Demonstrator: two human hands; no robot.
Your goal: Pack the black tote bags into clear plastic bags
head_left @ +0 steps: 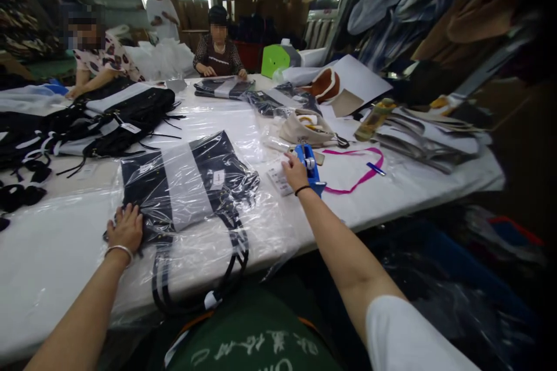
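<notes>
A folded black item with long straps (200, 177), a pale band across its middle and a small white tag, lies in a clear plastic bag on the table before me. My left hand (125, 226) rests flat on its near left corner, fingers spread. To the right stands a blue tape dispenser (311, 165). At its left side is my right hand (296, 173), index finger stretched out and apart from the others; I see nothing held in it. A sheet of small printed labels (278, 181) lies under and beside that hand.
A black pile with cords (126, 116) covers the table's left. Beyond the dispenser lie a beige pouch (304, 127), a pink strap (378, 156), a blue pen (376, 169) and a bottle (374, 120). Co-workers sit and stand across the table (348, 208).
</notes>
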